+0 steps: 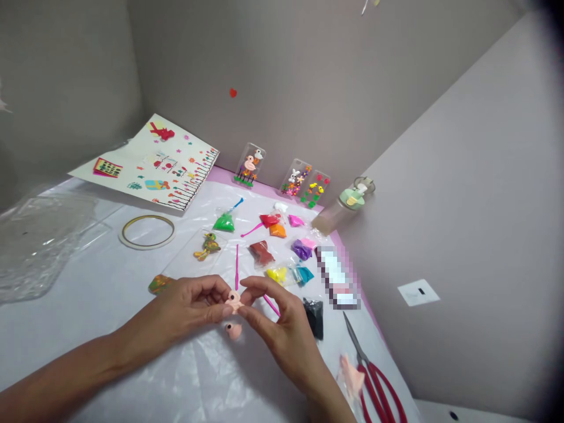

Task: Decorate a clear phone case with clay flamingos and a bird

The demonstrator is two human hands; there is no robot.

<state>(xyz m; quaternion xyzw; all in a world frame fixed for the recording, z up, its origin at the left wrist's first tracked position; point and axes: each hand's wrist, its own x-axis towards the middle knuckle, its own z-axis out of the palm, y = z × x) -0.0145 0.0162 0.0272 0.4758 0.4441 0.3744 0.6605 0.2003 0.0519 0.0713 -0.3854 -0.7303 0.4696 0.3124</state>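
Observation:
Between my two hands, close above the table, is a small pale-pink clay piece [234, 301] with a dark round spot. The fingers of my left hand [198, 302] pinch its left side. On its right side, the thumb and a finger of my right hand [277, 311] close on it. Just below my fingertips lies a second pink clay piece [234, 331], also with a dark spot. Behind my hands sits a clear phone case [180, 252] bearing a green-and-yellow clay bird [208, 245]. A mottled clay lump [161, 284] shows beside my left hand, partly covered by it.
Bags of coloured clay, such as green [224, 222] and brown [261, 253], lie beyond my hands with pink modelling tools [237, 267]. Red-handled scissors [372, 376] and a peach clay bag [351, 376] are at right. A tape roll [147, 231], decorated cases [249, 165] and a bottle [343, 205] stand around.

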